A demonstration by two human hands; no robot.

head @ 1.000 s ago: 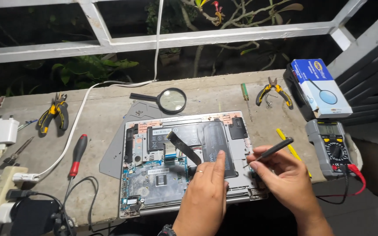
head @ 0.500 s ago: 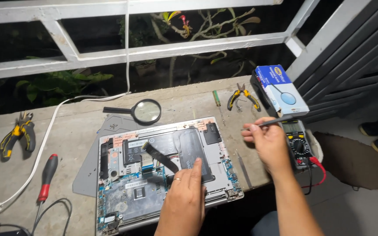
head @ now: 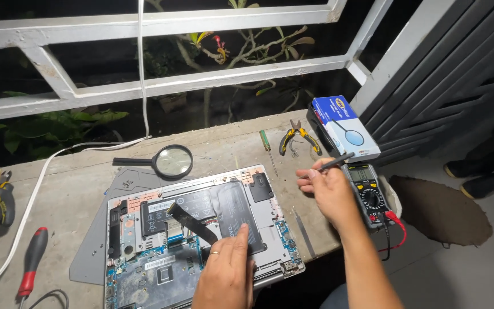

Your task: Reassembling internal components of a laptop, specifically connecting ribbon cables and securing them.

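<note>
An open laptop (head: pixel 201 240) lies flat on the concrete ledge (head: pixel 75 183), its bottom cover off. Inside you can see a big black battery (head: pixel 224 209), green boards, copper-coloured parts and a flat black ribbon (head: pixel 192 224) that sticks up at a slant. The laptop rests on a grey plate (head: pixel 90 252).

The left hand (head: pixel 227 274) lies flat on the laptop, fingers mostly straight, with one finger pressing on the battery. It holds nothing.

The right hand (head: pixel 330 191) is up over the right edge of the ledge, away from the laptop. Its fingers are pinched shut on a thin dark tool (head: pixel 333 164).

Just beside that hand sits a meter (head: pixel 370 197) with red and black wires. A blue and white box (head: pixel 344 129) lies behind it. Pliers (head: pixel 298 139), a small screwdriver (head: pixel 268 150) and a magnifying glass (head: pixel 170 161) lie on the ledge too.
</note>
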